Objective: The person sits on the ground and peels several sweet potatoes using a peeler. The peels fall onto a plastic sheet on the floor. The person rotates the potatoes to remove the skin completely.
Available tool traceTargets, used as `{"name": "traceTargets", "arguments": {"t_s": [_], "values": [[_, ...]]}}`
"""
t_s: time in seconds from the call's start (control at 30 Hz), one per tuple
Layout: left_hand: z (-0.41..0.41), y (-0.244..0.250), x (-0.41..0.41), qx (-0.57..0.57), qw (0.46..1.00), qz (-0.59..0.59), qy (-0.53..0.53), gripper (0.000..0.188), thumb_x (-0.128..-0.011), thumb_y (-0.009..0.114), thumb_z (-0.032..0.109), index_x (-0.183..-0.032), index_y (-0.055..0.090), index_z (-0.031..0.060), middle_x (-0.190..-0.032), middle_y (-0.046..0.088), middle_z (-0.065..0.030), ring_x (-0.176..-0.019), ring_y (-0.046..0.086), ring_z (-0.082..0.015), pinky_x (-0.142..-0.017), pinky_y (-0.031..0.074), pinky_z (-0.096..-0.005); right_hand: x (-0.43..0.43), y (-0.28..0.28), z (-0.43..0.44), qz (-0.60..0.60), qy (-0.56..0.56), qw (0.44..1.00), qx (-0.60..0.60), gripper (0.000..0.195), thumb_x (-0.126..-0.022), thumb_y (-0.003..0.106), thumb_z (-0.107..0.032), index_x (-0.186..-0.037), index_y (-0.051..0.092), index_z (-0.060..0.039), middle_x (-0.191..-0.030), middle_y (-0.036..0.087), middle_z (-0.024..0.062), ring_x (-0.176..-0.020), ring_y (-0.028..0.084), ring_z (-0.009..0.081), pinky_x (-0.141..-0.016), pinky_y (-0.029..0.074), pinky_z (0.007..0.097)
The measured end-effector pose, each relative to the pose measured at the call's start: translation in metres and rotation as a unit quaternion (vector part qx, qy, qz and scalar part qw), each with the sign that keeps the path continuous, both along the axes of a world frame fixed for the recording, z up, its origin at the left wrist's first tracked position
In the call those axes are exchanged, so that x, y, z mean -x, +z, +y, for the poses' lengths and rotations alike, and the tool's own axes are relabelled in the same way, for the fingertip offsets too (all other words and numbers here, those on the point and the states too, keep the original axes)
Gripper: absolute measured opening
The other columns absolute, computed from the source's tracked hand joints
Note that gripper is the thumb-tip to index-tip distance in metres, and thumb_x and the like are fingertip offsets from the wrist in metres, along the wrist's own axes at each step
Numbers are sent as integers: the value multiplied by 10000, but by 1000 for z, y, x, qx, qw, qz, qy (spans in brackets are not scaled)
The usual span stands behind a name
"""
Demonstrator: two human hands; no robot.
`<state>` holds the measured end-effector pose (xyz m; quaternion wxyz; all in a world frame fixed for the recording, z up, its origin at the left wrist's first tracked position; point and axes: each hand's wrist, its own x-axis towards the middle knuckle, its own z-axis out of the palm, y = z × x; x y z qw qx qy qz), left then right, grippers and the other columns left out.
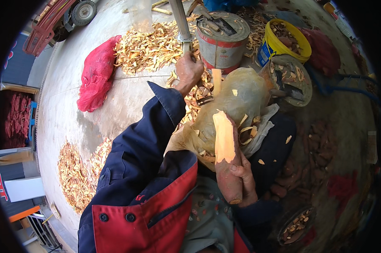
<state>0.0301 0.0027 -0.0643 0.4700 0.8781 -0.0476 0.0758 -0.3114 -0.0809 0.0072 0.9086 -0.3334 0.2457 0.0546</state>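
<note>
My right hand [245,182] grips the unpeeled lower end of a large sweet potato [224,136], its upper part showing bare orange flesh. Farther forward, my left hand [189,71] is closed in a fist around what looks like the handle of a peeler; the peeler's metal head [205,100] shows below the fist. A strip of peel [216,80] hangs just right of the peeler. Yellowish plastic sheeting [237,91] covers my left-of-centre lap and leg, with peel curls [247,132] caught beside the sweet potato.
Peel piles [152,50] cover the concrete ahead, beside a red mesh sack [98,71]. A metal drum [222,52], a second lidded drum [305,80] and a yellow bucket [302,57] stand ahead right. A metal pole [180,19] rises by my left hand. Sweet potatoes [316,148] lie at right.
</note>
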Motion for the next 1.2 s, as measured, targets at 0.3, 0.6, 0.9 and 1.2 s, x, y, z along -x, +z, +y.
{"name": "traceTargets", "arguments": {"t_s": [0.3, 0.6, 0.9, 1.2], "values": [[5, 64, 75, 300, 935, 175, -80, 65, -762, 595, 42, -783, 548, 3, -609, 521, -39, -538, 506, -157, -507, 407, -303, -3, 0, -1, -11, -13, 999, 42, 777, -738, 693, -177, -1424, 385, 17, -1298, 532, 113, -1196, 513, 194, -1049, 386, 308], [-20, 89, 135, 170, 959, 65, -218, 47, -711, 566, 10, -746, 538, -4, -567, 461, 7, -546, 418, -68, -491, 333, -262, -8, -2, 4, -35, 19, 986, 162, 751, -747, 700, -125, -1423, 408, 27, -1295, 553, 107, -1196, 520, 182, -1059, 376, 308], [-31, 51, 84, 91, 983, 77, -140, 111, -693, 619, 67, -733, 593, -33, -574, 524, -35, -548, 467, -122, -516, 389, -307, -10, -17, -4, -37, -3, 992, 124, 752, -729, 706, -133, -1402, 429, 59, -1280, 565, 123, -1175, 534, 193, -1037, 390, 299], [-38, 51, 88, 61, 983, 121, -126, 227, -710, 644, 157, -802, 650, -51, -689, 631, -204, -646, 607, -327, -660, 481, -411, 4, -22, -4, 14, -8, 1000, 6, 706, -759, 670, -171, -1394, 426, 16, -1146, 597, 129, -940, 626, 211, -761, 553, 334]]}}
